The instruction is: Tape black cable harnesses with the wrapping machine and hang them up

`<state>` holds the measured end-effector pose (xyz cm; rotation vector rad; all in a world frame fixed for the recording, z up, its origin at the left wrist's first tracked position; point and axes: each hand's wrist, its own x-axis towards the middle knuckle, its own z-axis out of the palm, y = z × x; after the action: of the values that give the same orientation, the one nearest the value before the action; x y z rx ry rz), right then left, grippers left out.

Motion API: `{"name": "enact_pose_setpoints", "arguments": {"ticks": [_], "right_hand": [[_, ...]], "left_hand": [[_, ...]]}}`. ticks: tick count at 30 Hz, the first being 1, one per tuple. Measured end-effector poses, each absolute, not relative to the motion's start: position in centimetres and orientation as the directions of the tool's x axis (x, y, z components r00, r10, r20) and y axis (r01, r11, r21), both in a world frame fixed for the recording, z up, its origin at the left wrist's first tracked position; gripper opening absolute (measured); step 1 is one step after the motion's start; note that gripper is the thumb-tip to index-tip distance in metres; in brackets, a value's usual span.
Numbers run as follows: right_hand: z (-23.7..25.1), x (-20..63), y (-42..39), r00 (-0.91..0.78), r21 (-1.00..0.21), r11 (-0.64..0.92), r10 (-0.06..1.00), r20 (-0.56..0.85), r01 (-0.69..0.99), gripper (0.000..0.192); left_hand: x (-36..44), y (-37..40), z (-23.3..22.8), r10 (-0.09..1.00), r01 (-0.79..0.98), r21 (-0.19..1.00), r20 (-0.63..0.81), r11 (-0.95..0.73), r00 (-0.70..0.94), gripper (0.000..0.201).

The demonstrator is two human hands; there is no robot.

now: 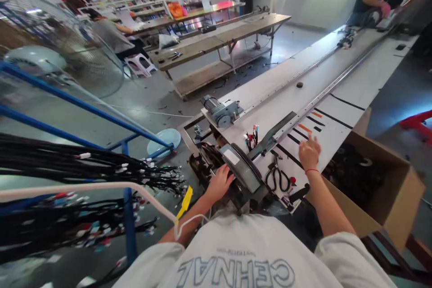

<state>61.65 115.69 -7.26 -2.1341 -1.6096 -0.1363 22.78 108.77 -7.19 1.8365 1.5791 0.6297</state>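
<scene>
Two hands at the near end of a long white bench [340, 85]. Left hand [220, 183], fingers loosely spread, rests against the grey wheel housing [243, 167] of the machine, gripping nothing. Right hand [309, 152] hovers open, fingers apart, just above the bench's black marks. Scissors [277, 175] lie between both hands. Cardboard box [401, 189], right of bench, holds dark coiled cables [351, 172]. Small cup of pens [251, 139] stands near the wheel.

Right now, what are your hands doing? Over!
Left hand resting on the grey wheel housing. Right hand open over the white bench, holding nothing. Scissors lying between them.
</scene>
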Motion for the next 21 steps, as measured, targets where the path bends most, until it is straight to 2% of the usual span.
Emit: {"name": "enact_pose_setpoints", "arguments": {"ticks": [2,3,6,9,15,21], "right_hand": [[-8.3,65.1,114.4,0.543,-0.330,-0.471,0.822,0.171,0.818,0.048],[-8.5,66.4,114.0,0.592,-0.328,-0.541,0.802,0.077,0.775,0.048],[-8.4,68.0,113.5,0.579,-0.314,-0.583,0.807,-0.115,0.749,0.049],[-7.7,67.5,113.7,0.575,-0.308,-0.599,0.799,-0.174,0.739,0.050],[-7.2,66.8,114.1,0.626,-0.261,-0.664,0.748,-0.221,0.701,0.049],[-6.7,65.9,114.3,0.658,-0.252,-0.696,0.718,-0.229,0.672,0.046]], "left_hand": [[20.8,107.4,-7.6,0.984,0.666,0.737,-0.008,-0.114,0.177,0.043],[20.1,106.9,-7.7,0.988,0.660,0.745,-0.002,-0.102,0.155,0.046],[19.1,106.2,-7.9,0.997,0.663,0.748,-0.040,-0.015,0.067,0.048],[18.6,106.0,-7.7,0.990,0.709,0.704,-0.120,0.034,0.071,0.046],[15.3,104.0,-8.4,0.969,0.799,0.602,-0.207,0.015,0.137,0.049],[13.0,102.4,-9.5,0.951,0.797,0.603,-0.254,0.013,0.176,0.052]]}}
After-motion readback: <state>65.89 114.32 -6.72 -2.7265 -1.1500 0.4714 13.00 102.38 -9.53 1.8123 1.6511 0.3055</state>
